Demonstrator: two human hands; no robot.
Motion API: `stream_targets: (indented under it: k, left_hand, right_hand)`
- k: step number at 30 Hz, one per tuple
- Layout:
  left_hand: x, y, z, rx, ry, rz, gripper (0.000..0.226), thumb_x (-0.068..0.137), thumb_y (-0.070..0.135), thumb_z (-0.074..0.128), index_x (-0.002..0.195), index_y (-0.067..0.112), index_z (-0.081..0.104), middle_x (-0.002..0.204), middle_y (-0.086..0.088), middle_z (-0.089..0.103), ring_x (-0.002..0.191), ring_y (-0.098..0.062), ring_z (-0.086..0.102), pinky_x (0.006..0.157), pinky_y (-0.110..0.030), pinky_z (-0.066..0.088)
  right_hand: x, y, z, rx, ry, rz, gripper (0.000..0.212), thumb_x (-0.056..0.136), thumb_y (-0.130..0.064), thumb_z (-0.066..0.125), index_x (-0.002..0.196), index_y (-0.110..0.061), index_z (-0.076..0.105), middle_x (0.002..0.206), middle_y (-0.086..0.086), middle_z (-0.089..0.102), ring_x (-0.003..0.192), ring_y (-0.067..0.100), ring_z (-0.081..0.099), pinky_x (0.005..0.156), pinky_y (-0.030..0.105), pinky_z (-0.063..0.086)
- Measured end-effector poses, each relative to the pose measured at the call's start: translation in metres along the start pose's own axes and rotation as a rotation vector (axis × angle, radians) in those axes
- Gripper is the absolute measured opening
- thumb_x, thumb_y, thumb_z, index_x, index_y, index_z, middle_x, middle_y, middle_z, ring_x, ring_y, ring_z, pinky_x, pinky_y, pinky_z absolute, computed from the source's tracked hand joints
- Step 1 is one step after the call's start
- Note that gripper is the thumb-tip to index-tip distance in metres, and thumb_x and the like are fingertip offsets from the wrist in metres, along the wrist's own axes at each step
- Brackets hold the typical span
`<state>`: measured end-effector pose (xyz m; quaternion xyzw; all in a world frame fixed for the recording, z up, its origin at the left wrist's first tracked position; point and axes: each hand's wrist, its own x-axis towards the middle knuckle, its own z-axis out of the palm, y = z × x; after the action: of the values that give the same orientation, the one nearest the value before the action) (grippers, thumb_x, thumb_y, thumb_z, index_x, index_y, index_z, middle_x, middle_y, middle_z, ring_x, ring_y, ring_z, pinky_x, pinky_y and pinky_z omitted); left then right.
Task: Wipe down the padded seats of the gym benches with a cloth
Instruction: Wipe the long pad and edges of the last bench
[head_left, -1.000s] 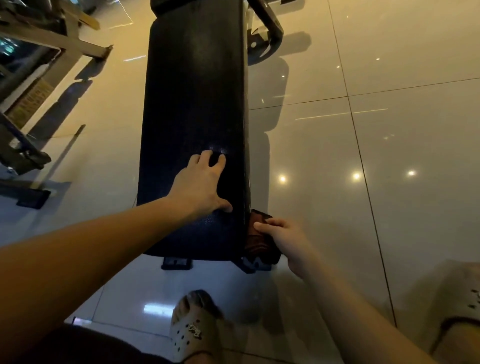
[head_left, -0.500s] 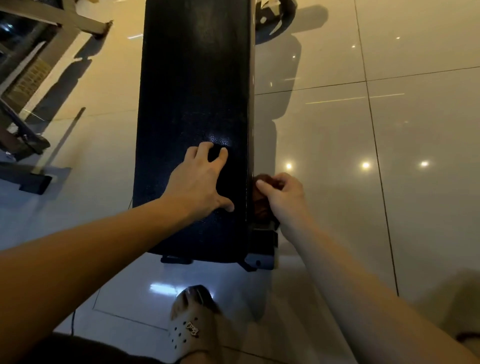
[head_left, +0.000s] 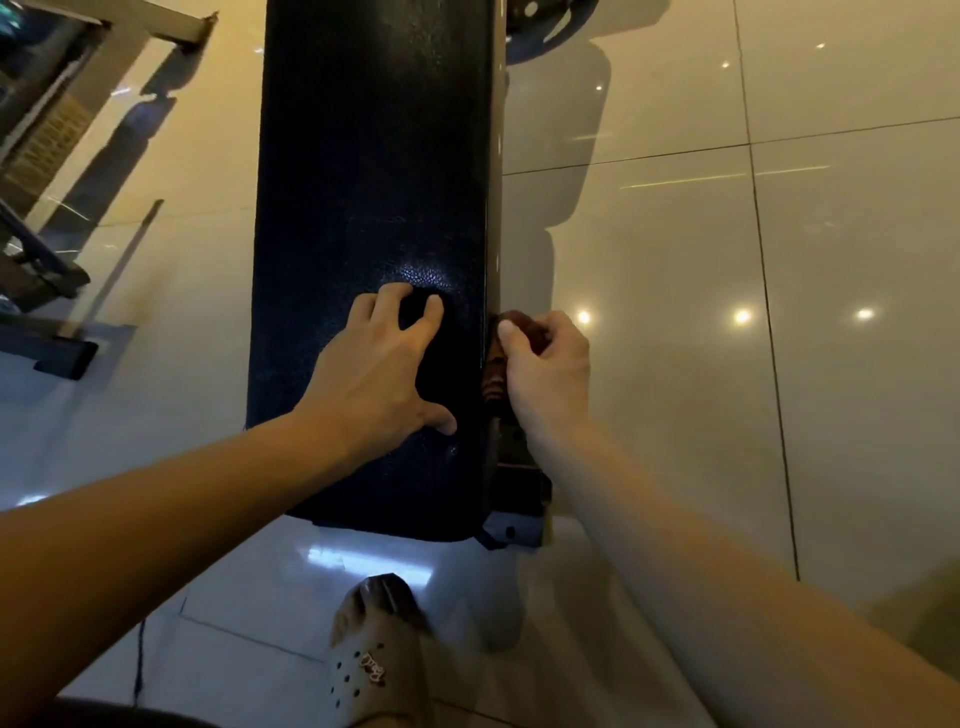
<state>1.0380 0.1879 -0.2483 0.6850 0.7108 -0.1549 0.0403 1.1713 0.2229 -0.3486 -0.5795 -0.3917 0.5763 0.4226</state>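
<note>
A long black padded bench seat (head_left: 374, 171) runs away from me down the middle of the view. My left hand (head_left: 384, 364) rests on its near part, fingers spread and fingertips pressing the pad. My right hand (head_left: 545, 369) grips a dark brown cloth (head_left: 493, 379) against the seat's right side edge, thumb on top. Most of the cloth is hidden behind that hand and the seat edge.
The bench's dark metal frame and foot (head_left: 514, 514) show under the near right corner. A machine frame (head_left: 57, 156) stands on the left. Glossy tiled floor (head_left: 779, 364) lies all round. My foot in a pale clog (head_left: 374, 660) is just before the bench's near end.
My right hand has slid the cloth along the seat's right edge, away from the near corner and further up. My left hand has kept its place on the pad.
</note>
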Motion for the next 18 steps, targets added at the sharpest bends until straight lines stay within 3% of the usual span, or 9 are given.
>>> stream_targets:
  k: [5, 9, 12, 14, 17, 18]
  left_hand:
    - [0.001, -0.001, 0.0, 0.0, -0.003, 0.016, 0.127, 0.059, 0.067, 0.085, 0.159, 0.023, 0.021, 0.16, -0.007, 0.014, 0.144, -0.029, 0.018, 0.103, -0.047, 0.048]
    - [0.002, 0.001, 0.0, -0.006, 0.004, 0.001, 0.127, 0.058, 0.066, 0.086, 0.159, 0.023, 0.021, 0.16, -0.006, 0.015, 0.144, -0.029, 0.018, 0.101, -0.049, 0.049]
    - [0.0, 0.002, 0.0, -0.011, 0.007, -0.01, 0.129, 0.057, 0.063, 0.088, 0.159, 0.023, 0.022, 0.16, -0.006, 0.016, 0.145, -0.029, 0.019, 0.101, -0.051, 0.049]
    - [0.0, 0.001, -0.001, -0.006, 0.006, -0.01, 0.129, 0.056, 0.064, 0.088, 0.159, 0.022, 0.023, 0.159, -0.006, 0.017, 0.144, -0.029, 0.019, 0.101, -0.05, 0.049]
    - [0.001, -0.001, 0.001, -0.002, 0.017, 0.004, 0.129, 0.056, 0.067, 0.086, 0.159, 0.022, 0.024, 0.159, -0.006, 0.018, 0.143, -0.029, 0.02, 0.1, -0.049, 0.05]
    - [0.002, -0.002, 0.002, -0.004, 0.017, 0.007, 0.129, 0.056, 0.067, 0.086, 0.159, 0.022, 0.024, 0.159, -0.006, 0.017, 0.144, -0.03, 0.019, 0.1, -0.05, 0.05]
  right_hand:
    - [-0.088, 0.051, -0.03, -0.088, -0.227, 0.207, 0.011, 0.098, -0.021, 0.065, 0.089, -0.023, 0.059, 0.084, -0.001, 0.065, 0.074, 0.004, 0.065, 0.067, 0.024, 0.053]
    - [-0.024, 0.018, -0.006, -0.024, -0.058, 0.158, 0.012, 0.092, -0.025, 0.07, 0.085, -0.02, 0.062, 0.084, 0.005, 0.067, 0.08, 0.023, 0.069, 0.076, 0.046, 0.06]
    - [0.013, -0.01, 0.006, 0.084, 0.018, 0.067, 0.017, 0.088, -0.03, 0.069, 0.078, -0.021, 0.059, 0.079, 0.005, 0.065, 0.078, 0.025, 0.067, 0.076, 0.049, 0.059]
    - [-0.009, -0.003, 0.0, 0.017, -0.007, 0.056, 0.016, 0.096, -0.025, 0.066, 0.083, -0.017, 0.06, 0.081, 0.002, 0.064, 0.077, 0.017, 0.064, 0.073, 0.041, 0.057]
    - [-0.07, 0.02, -0.025, 0.017, -0.168, 0.16, 0.015, 0.099, -0.017, 0.063, 0.085, -0.021, 0.061, 0.078, -0.006, 0.065, 0.074, 0.001, 0.065, 0.063, 0.015, 0.05]
    - [-0.08, 0.025, -0.029, 0.032, -0.184, 0.157, 0.017, 0.099, -0.014, 0.063, 0.083, -0.021, 0.061, 0.073, -0.006, 0.065, 0.071, -0.002, 0.064, 0.06, 0.012, 0.048]
